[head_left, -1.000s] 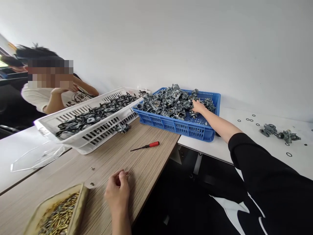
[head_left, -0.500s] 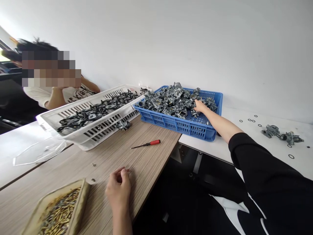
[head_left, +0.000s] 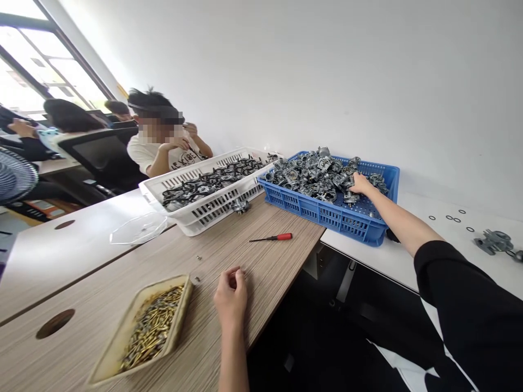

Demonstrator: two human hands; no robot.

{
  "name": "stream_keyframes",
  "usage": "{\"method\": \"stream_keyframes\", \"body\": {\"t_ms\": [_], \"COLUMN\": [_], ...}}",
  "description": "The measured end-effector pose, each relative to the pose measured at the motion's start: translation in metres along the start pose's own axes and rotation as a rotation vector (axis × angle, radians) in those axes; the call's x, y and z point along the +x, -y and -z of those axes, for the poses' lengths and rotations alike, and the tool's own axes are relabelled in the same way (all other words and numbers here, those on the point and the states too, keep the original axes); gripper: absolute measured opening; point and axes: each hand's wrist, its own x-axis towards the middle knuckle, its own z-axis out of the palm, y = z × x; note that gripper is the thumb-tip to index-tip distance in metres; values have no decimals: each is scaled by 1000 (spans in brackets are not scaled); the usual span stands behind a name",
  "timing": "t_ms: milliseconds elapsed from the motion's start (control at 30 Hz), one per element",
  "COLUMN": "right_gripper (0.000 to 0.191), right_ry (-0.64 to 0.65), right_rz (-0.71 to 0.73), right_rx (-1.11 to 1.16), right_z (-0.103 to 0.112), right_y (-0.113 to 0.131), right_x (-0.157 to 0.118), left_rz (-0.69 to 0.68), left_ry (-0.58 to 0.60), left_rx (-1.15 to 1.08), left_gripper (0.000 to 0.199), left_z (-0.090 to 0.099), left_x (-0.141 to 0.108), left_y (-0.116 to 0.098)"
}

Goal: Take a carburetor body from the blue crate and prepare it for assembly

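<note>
My right hand [head_left: 362, 184] reaches into the blue plastic crate [head_left: 322, 216], its fingers closed on a grey metal carburetor [head_left: 350, 197] at the right side of the heap. Many more carburetors [head_left: 314, 170] are piled there. My left hand [head_left: 231, 296] rests on the wooden tabletop, fingers loosely curled with a hollow between thumb and forefinger; nothing shows in it. Ahead of that hand lies a screwdriver [head_left: 283, 237] with a red handle. To its left sits a beige tray [head_left: 184, 299] of small brass-coloured parts [head_left: 153, 329]. Two tiny metal pieces [head_left: 198, 278] lie near the tray.
A white basket [head_left: 192, 222] of black-and-grey parts stands left of the crate, with one carburetor [head_left: 239, 206] beside it. Black rings [head_left: 457, 220] and another carburetor [head_left: 494, 242] lie on the white table at right. Across the desk sits a person [head_left: 143, 158]; a fan [head_left: 16, 174] is far left.
My view has swung left, so everything sits further right and more of the room shows. My right hand stays at the same carburetor; my left hand keeps its curled pose.
</note>
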Motion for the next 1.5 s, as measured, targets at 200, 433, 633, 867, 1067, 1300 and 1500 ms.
{"method": "stream_keyframes", "body": {"t_ms": [200, 433, 633, 867, 1067, 1300, 1500], "right_gripper": [74, 71, 78, 74, 65, 61, 49], "right_ry": [-7, -76, 53, 340, 497, 449, 358], "right_rz": [-140, -13, 294, 543, 635, 732, 861], "right_rx": [14, 281, 788, 997, 976, 949, 840], "right_z": [32, 74, 59, -54, -135, -172, -168], "right_y": [0, 33, 130, 251, 315, 328, 320], "right_x": [-11, -46, -99, -168, -198, -201, -202], "left_rz": [-44, -44, -76, -94, -64, -48, -72], "left_ry": [-3, -5, -38, -183, -368, -387, -309], "left_rx": [-31, -74, -159, -237, -284, -349, -376], "left_gripper": [32, 32, 31, 31, 32, 33, 26], "left_z": [-1, -3, -3, -7, -11, -12, -11], "left_x": [0, 1, -1, -2, 2, 4, 3], "left_y": [2, 2, 0, 1, 9, 9, 6]}}
